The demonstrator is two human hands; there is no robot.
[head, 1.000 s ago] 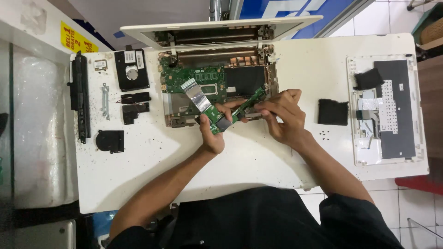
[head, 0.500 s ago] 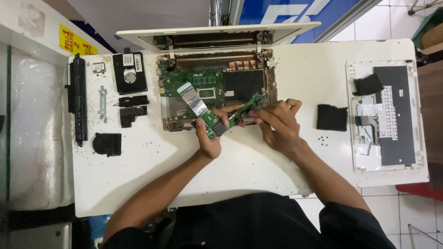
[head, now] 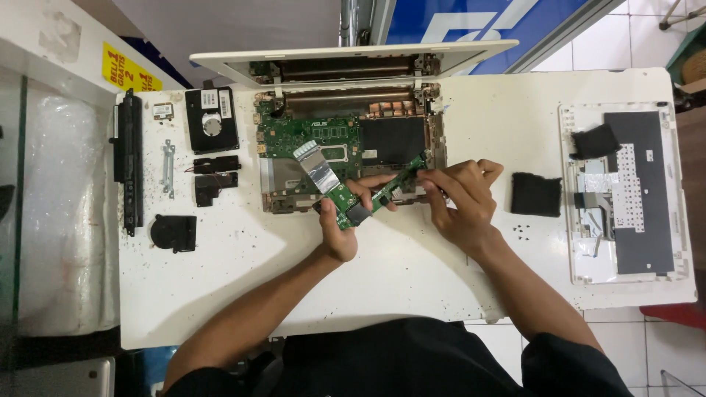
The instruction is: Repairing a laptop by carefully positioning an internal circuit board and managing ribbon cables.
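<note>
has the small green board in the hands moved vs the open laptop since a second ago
No real move. The small green board still lies slanted over the front edge of the open laptop base, with the left hand and right hand gripping its ends.

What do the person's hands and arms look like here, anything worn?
Both forearms are bare to above the elbow. Left hand and right hand show no gloves; no rings, watch or wrist strap can be made out. Dark, seemingly black short sleeves and top show at the bottom edge.
</note>
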